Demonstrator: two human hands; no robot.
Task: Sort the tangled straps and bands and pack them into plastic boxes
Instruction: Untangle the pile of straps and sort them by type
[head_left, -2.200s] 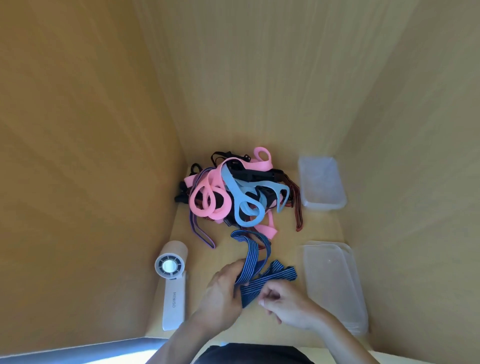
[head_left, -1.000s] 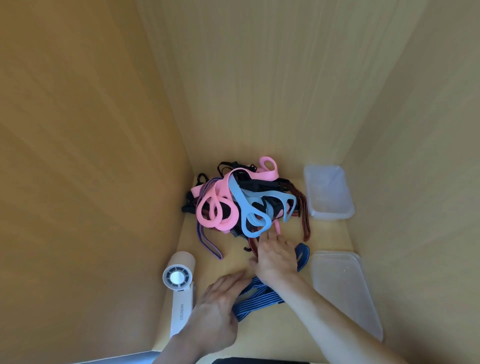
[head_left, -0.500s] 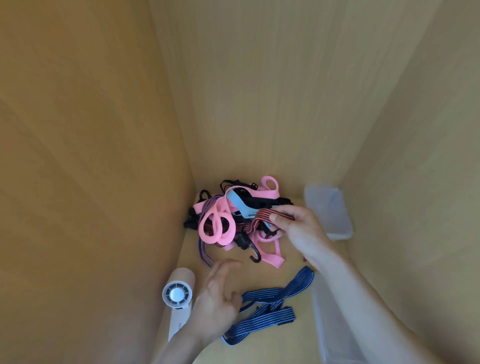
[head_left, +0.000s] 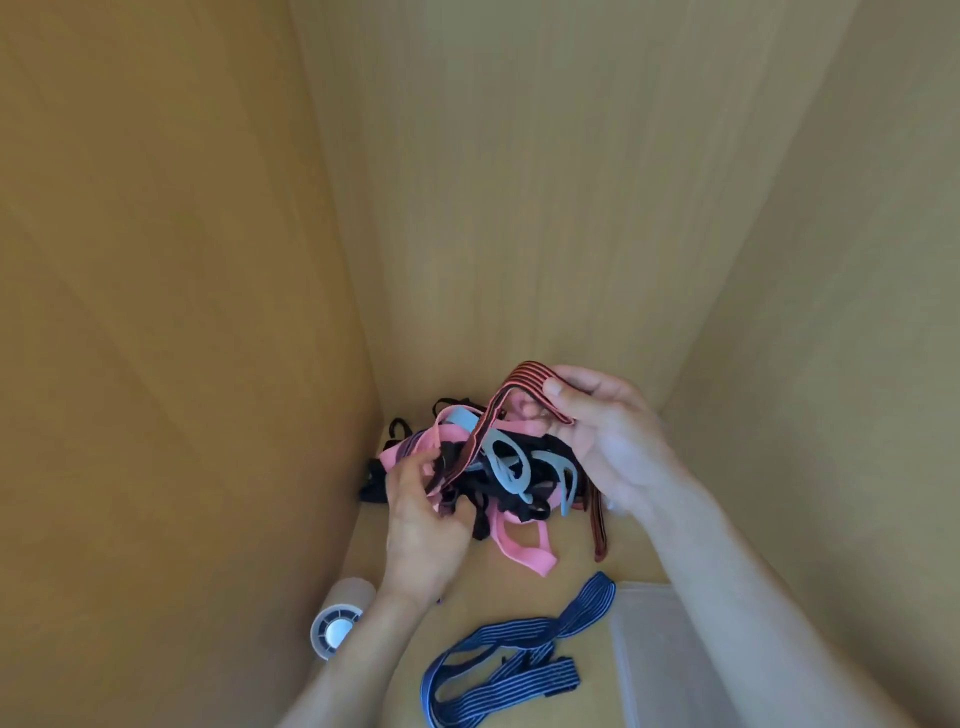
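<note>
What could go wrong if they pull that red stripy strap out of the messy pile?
1. The red striped strap pinched by the right hand runs through the tangle, so a hard pull could tighten the knots or lift the whole pile.
2. The left hand grips only one side of the tangle; loose loops might drop onto the blue striped strap lying apart nearby and snag it.

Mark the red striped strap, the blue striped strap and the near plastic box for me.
red striped strap (head_left: 521, 375): head view, top of the raised loop.
blue striped strap (head_left: 514, 631): head view, middle run lying flat.
clear plastic box (head_left: 623, 660): head view, left rim.
</note>
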